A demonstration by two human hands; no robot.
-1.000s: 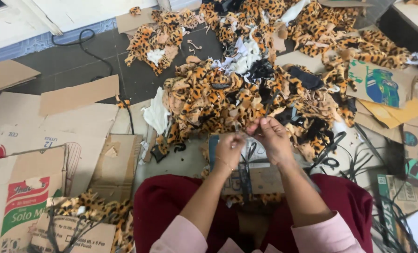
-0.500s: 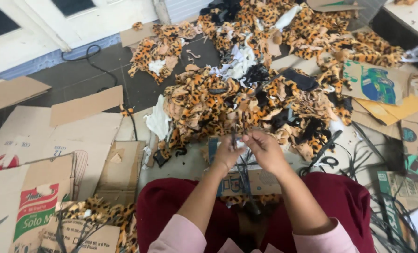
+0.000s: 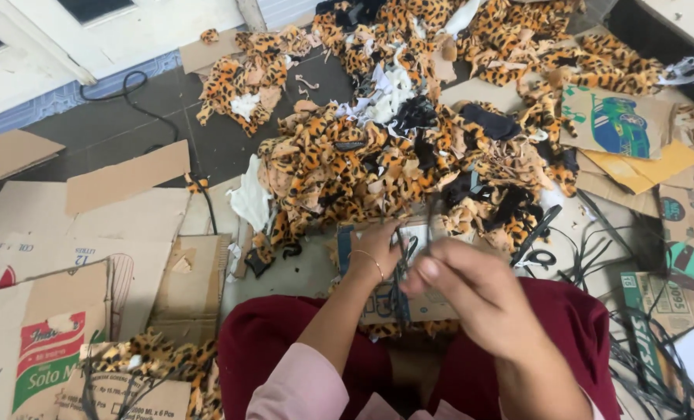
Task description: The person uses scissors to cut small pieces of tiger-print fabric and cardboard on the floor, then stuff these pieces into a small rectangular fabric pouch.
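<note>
Hands (image 3: 417, 268) close together, fingers pinching thin dark strap (image 3: 400, 284)

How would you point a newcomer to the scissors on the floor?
Start at the big heap of leopard-print fabric scraps, then go to its right lower edge. The scissors lie there on cardboard, right of the right hand: black handles, unlike the patterned cloth.

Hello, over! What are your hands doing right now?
Left hand and right hand together, pinching thin dark strips. Heap of leopard-print fabric scraps just beyond. Nothing blocking.
</note>
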